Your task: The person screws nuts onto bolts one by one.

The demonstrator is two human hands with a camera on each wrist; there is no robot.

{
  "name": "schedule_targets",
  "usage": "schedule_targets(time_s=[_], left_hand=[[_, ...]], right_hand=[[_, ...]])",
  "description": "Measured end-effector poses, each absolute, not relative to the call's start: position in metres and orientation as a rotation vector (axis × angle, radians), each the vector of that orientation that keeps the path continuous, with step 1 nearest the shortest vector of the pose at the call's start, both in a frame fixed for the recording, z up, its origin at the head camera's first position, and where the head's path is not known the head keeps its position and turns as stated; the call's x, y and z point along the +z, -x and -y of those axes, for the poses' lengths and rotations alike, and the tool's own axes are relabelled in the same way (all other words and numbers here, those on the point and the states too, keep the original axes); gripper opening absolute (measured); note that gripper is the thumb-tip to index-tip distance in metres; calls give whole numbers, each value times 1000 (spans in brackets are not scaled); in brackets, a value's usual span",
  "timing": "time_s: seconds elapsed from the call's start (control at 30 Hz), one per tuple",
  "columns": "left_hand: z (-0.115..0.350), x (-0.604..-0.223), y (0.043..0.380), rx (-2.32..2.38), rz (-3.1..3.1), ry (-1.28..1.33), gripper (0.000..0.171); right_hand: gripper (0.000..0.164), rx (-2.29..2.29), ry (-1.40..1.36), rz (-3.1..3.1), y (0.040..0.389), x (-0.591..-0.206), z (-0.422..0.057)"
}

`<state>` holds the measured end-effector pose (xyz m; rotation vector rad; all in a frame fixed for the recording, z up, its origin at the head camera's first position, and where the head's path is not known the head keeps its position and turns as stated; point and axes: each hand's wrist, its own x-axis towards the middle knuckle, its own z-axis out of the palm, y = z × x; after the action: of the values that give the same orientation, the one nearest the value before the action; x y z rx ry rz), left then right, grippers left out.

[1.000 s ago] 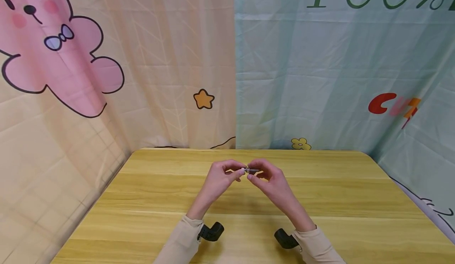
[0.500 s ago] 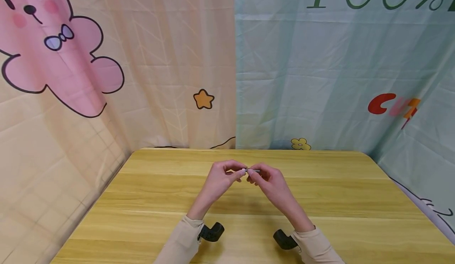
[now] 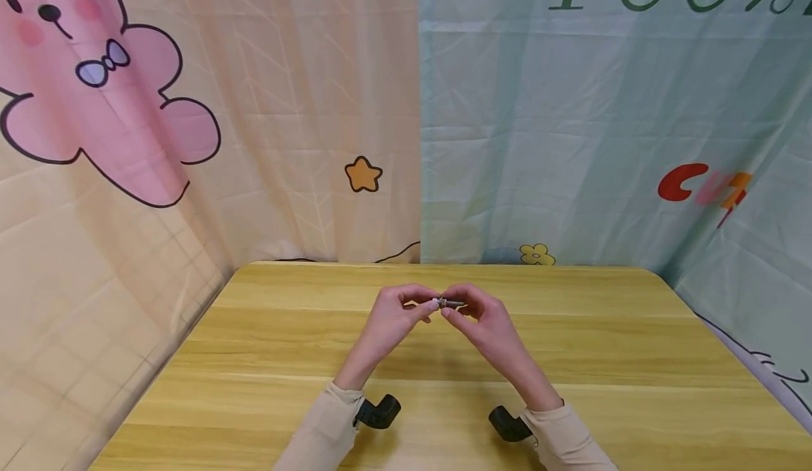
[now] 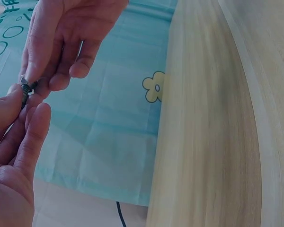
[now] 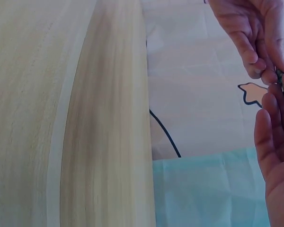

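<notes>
Close above the table, both hands meet over a small metal bolt (image 3: 452, 304) with a brassy ring around it and a grey shank pointing right. The left hand (image 3: 398, 314) pinches its left end between thumb and fingertips. Around the ring, the thumb and index finger of the right hand (image 3: 480, 319) are curled, with the shank reaching under its palm. In the left wrist view the bolt (image 4: 25, 90) shows a ridged middle between the fingertips of both hands. Fingers mostly hide the bolt (image 5: 279, 75) in the right wrist view.
The wooden table (image 3: 285, 358) stretches out below the hands. Printed curtains (image 3: 507, 139) hang behind it and along both sides. Each wrist carries a black camera mount, one at the left wrist (image 3: 378, 412) and another by the right sleeve (image 3: 509, 424).
Half a second ago the right thumb and fingers were closed tightly over the ring; now they have spread apart, showing more of the bolt. The left hand has stayed in place.
</notes>
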<state>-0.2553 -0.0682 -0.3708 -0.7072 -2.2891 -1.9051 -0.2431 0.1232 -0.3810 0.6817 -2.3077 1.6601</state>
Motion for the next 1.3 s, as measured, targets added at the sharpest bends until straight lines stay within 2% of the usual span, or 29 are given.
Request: schedule_targets(time_s=[0.3, 0.47, 0.67, 0.83, 1.07, 1.3], left_hand=[[67, -369, 255, -1926, 2318, 686, 13], [65, -354, 242, -1924, 2329, 691, 14], [66, -342, 232, -1926, 2325, 672, 13], [66, -344, 233, -1913, 2323, 667, 13], [66, -345, 235, -1925, 2312, 685, 13], [66, -343, 232, -1912, 2328, 692, 13]], right_hand=[[20, 1718, -575, 2348, 243, -382, -122], [33, 1736, -521, 2342, 243, -383, -122], [23, 1682, -571, 2279, 243, -383, -124], [23, 1640, -683, 2260, 245, -383, -125], [18, 1693, -652, 2295, 244, -383, -124], [30, 1764, -521, 2348, 241, -382, -121]])
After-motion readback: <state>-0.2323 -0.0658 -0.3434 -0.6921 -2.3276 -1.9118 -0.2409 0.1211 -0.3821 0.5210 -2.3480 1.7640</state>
